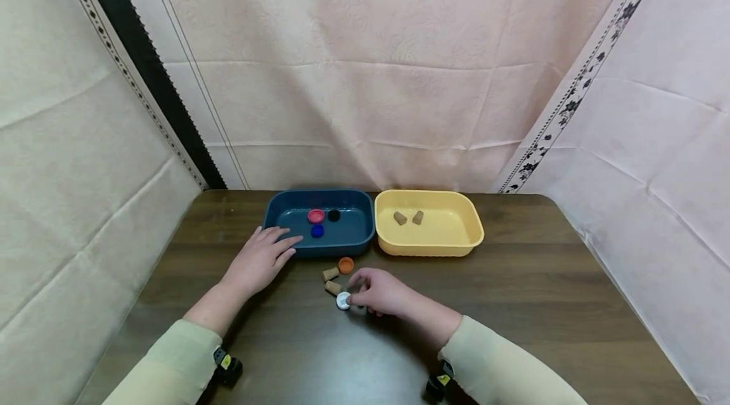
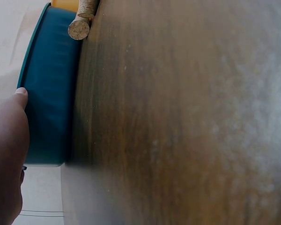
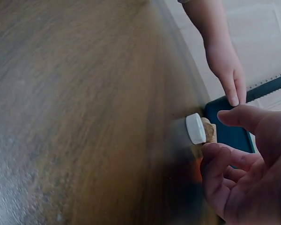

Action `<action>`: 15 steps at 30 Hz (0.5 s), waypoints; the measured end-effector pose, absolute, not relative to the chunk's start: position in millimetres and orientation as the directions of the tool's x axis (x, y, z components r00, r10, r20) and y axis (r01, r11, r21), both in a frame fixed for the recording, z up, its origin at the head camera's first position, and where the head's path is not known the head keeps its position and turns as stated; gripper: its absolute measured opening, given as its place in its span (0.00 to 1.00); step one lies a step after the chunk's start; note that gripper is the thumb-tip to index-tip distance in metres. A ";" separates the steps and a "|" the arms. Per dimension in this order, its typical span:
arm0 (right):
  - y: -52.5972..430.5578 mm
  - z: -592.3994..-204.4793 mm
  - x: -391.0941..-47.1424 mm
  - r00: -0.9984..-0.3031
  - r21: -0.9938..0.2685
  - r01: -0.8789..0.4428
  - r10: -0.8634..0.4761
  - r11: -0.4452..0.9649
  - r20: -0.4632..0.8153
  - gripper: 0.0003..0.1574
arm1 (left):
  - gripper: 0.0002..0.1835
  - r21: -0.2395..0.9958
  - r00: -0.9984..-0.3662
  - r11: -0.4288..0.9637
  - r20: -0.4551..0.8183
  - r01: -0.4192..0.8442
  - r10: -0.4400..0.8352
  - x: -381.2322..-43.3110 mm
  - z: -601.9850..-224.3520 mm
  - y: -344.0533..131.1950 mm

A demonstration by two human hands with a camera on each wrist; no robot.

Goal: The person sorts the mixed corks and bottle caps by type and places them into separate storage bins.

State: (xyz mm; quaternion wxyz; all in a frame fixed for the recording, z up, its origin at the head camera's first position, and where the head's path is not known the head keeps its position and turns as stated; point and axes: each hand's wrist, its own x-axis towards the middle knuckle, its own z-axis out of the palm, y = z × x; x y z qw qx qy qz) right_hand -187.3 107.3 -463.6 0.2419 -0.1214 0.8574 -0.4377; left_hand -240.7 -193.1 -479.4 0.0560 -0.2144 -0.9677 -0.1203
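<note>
My left hand (image 1: pixel 263 260) rests over the left end of a dark blue tray (image 1: pixel 365 202), fingers spread, thumb tip (image 2: pixel 21 91) at its rim. Inside that tray lie a pink cap (image 1: pixel 315 216), a black cap (image 1: pixel 334 215) and a blue cap (image 1: pixel 317 231). In front of the trays, my right hand (image 1: pixel 381 292) reaches a white bottle cap (image 1: pixel 343 300). Its thumb and bent forefinger stand apart beside the cap (image 3: pixel 195 129) in the right wrist view. Two corks (image 1: pixel 330 274) and an orange cap (image 1: pixel 345 265) lie just beyond the white cap.
A yellow tray (image 1: pixel 428 249) stands against the blue tray's right side, with two corks (image 1: pixel 409 218) in it. The brown wooden table (image 1: pixel 530 303) is bounded by hanging white cloths (image 1: pixel 353 75) at the back and sides.
</note>
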 end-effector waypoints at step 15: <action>92.9 -469.0 -188.4 -0.854 -0.697 -0.024 -0.378 0.716 -0.358 0.20 | 0.22 0.215 -0.905 0.880 0.154 0.423 0.397 -242.6 -481.6 -192.8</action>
